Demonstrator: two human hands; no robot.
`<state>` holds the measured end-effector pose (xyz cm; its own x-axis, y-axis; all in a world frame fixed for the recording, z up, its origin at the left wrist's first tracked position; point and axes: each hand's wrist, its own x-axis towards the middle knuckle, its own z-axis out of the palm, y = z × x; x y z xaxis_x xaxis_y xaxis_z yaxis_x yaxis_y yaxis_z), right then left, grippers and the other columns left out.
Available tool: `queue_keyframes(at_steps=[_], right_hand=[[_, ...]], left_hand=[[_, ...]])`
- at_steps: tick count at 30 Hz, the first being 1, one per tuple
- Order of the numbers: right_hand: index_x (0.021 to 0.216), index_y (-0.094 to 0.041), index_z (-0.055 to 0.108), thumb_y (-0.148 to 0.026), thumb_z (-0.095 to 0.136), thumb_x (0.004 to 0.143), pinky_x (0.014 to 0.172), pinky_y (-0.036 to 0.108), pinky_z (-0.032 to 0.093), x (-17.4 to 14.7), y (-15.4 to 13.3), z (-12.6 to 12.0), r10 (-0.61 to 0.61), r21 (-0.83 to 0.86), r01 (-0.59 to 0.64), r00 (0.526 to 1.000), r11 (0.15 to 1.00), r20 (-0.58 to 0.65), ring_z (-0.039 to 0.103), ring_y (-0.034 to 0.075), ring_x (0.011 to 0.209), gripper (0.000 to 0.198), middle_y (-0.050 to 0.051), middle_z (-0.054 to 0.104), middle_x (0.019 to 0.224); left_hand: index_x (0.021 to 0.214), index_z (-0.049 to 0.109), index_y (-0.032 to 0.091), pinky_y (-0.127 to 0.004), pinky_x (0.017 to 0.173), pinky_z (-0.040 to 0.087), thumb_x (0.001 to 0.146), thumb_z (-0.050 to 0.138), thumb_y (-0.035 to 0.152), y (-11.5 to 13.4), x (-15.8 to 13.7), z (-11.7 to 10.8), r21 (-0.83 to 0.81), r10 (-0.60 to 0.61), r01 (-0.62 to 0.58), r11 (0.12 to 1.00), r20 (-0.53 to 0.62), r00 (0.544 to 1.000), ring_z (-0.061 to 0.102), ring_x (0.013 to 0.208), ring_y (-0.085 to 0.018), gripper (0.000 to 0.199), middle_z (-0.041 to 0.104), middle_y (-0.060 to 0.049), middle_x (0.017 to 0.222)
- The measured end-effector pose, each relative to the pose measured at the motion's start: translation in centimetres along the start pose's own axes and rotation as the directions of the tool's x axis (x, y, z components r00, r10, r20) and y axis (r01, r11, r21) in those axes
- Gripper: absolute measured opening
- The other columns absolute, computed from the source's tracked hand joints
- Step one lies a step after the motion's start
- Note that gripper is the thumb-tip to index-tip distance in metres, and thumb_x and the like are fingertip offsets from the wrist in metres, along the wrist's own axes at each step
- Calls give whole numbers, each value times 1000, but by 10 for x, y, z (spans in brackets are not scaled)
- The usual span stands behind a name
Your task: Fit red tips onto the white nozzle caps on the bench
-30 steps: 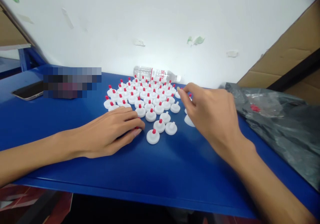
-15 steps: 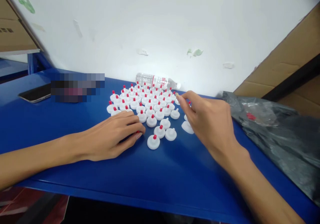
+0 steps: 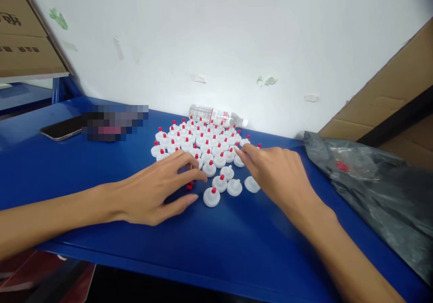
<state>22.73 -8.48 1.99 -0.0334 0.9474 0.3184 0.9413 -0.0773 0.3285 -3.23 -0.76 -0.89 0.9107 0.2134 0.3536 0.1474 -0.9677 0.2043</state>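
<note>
Left grip (image 3: 157,188) parted, right grip (image 3: 282,167) too hidden to tell, white caps (image 3: 209,169) near both, bottle (image 3: 218,115) behind.

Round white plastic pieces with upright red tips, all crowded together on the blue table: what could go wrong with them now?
The round white plastic pieces with upright red tips stand close together, so a bump from the bare left hand or bare right hand might push several at once. The small red bits under the left hand's fingers could scatter if loose. The clear plastic bottle with a red-and-white label lies sideways behind the pieces and might roll into them.
</note>
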Motion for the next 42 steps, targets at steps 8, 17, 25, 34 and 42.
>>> queue_keyframes(at_steps=[8, 17, 25, 34, 42], right_hand=[[84, -23, 65, -43, 41, 107, 53, 30, 10, -1, -1, 0, 39, 50, -35, 996, 998, -75, 44, 14, 46, 39, 0, 63, 58], [87, -20, 73, -49, 43, 108, 56, 29, 24, -7, -9, -2, -95, 273, 225, 903, 935, -418, 57, 14, 66, 46, 1, 69, 70], [120, -16, 71, -57, 60, 98, 87, 37, 47, -9, -20, 1, -416, 419, 609, 781, 674, -465, 61, 23, 96, 47, 10, 72, 108], [108, -14, 71, -38, 59, 102, 81, 33, 47, -11, -31, 2, -425, 343, 669, 709, 660, -563, 68, 19, 90, 27, 6, 75, 98], [99, -14, 73, -31, 56, 103, 72, 32, 45, -10, -34, 0, -411, 284, 688, 659, 668, -630, 67, 17, 80, 24, 5, 74, 89]], left_hand=[[157, 42, 33, -56, 105, 49, 100, 57, 35, 5, 0, 1, 181, 102, -116, 977, 83, 991, 51, 126, -37, 60, 48, -16, 146], [123, 65, 24, -36, 91, 50, 101, 57, 14, 1, 0, 4, 194, 166, -149, 970, -74, 983, 57, 104, -23, 25, 65, -9, 112], [121, 63, 19, -35, 87, 49, 100, 62, 13, -2, -2, 4, 148, 213, -180, 973, -254, 943, 58, 95, -21, 22, 68, -7, 98], [112, 59, 19, -33, 81, 50, 98, 67, 15, 1, 0, -1, 93, 166, -142, 985, -360, 918, 59, 84, -17, 17, 65, -2, 91], [100, 59, 18, -35, 76, 43, 104, 54, 20, -5, -1, -1, 208, 181, -128, 970, -261, 948, 52, 81, -20, 7, 62, -5, 88]])
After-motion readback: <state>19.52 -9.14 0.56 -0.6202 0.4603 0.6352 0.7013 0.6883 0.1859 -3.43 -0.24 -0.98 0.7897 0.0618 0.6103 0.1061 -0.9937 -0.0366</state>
